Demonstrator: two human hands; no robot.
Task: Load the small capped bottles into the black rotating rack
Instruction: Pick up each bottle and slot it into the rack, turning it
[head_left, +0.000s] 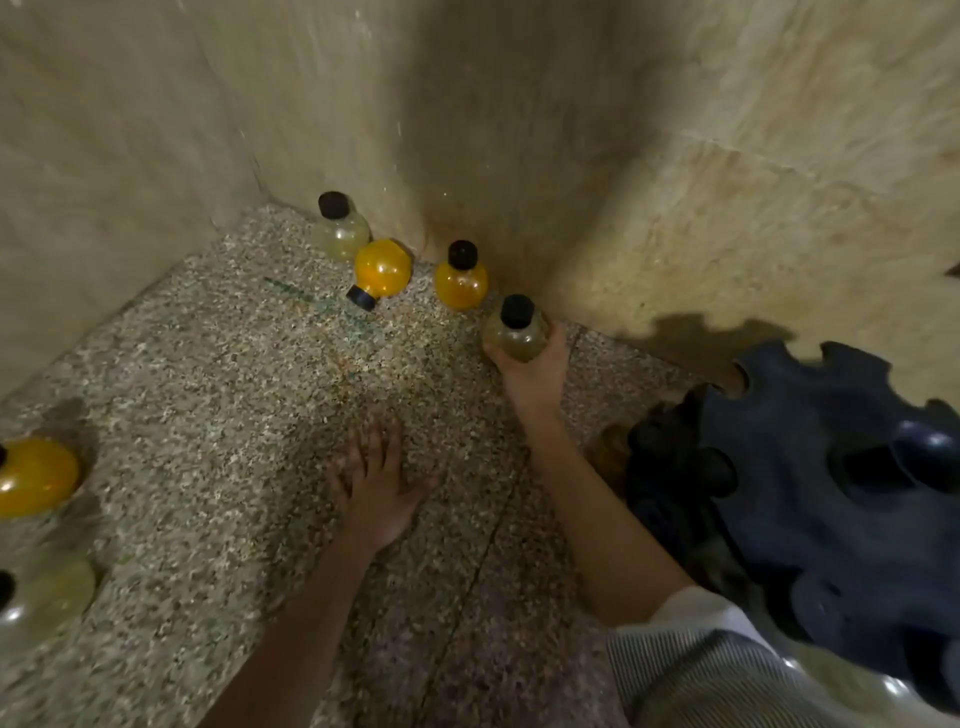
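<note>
Grasping a pale bottle, the right hand should be swung to the rack at four o'clock (left hand flat, empty).

I see speckled beige-grey floor. Walls tan, mottled. Far bottles: pale yellow-green, two orange, black caps. Pale bottle in right hand yellowish, black cap. Near-left bottle orange. Rack black-blue. Sleeve grey-white pinstriped.
</note>
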